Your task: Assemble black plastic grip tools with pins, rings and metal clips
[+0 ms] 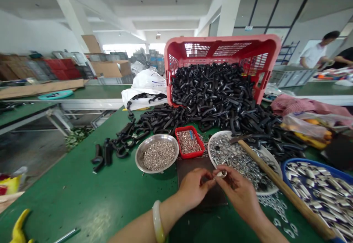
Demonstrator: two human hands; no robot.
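Two hands come together in front of us, low over a green work table (68, 206). Our right hand (238, 195) pinches a small silvery metal piece (222, 174) between its fingertips. Our left hand (194, 189) is just beside it, with the fingers bent toward the same piece, and a pale bangle (157, 222) sits on that wrist. We cannot tell if the left fingers also press the piece, because they are partly hidden. The piece is very small, so we can only say that its long axis seems to lie roughly sideways, between the two hands.

Directly under the grip lies a dark brown flat board (198, 184). Just past the grip on the right is a white plate (279, 171) full of metal rings, and a hammer (286, 188) with a wooden handle lies across its edge. Farther right, a blue tray (303, 164) holds metal sleeves. Ahead of the grip on the left are a steel bowl (137, 154) of short metal tubes and a small red tray (190, 153). Well beyond the grip, black plastic parts (209, 96) spill from a red crate (220, 42).
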